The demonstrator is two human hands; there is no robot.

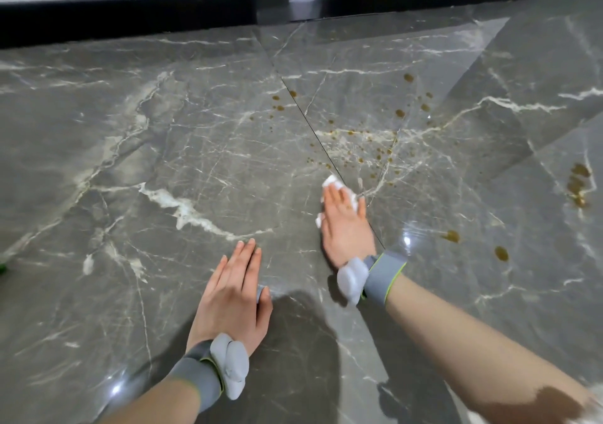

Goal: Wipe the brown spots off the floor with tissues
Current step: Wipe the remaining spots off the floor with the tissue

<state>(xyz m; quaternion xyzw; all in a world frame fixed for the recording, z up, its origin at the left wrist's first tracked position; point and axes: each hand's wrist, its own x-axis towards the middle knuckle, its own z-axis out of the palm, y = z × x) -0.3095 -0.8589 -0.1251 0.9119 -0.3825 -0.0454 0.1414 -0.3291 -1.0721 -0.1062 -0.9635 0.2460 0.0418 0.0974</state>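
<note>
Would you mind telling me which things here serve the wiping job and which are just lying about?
Job: tissue under right hand; brown spots; floor.
Lying about: left hand flat on floor; wristbands; black skirting board.

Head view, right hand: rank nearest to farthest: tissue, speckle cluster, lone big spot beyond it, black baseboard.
1. tissue, under the right hand
2. speckle cluster, just ahead
3. big spot, farther ahead
4. black baseboard, at the wall

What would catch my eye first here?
Brown spots spatter the grey marble floor, mostly right of centre. At their near edge the right hand presses a white tissue flat onto the floor. The left hand rests flat on it, closer to the camera.
</note>
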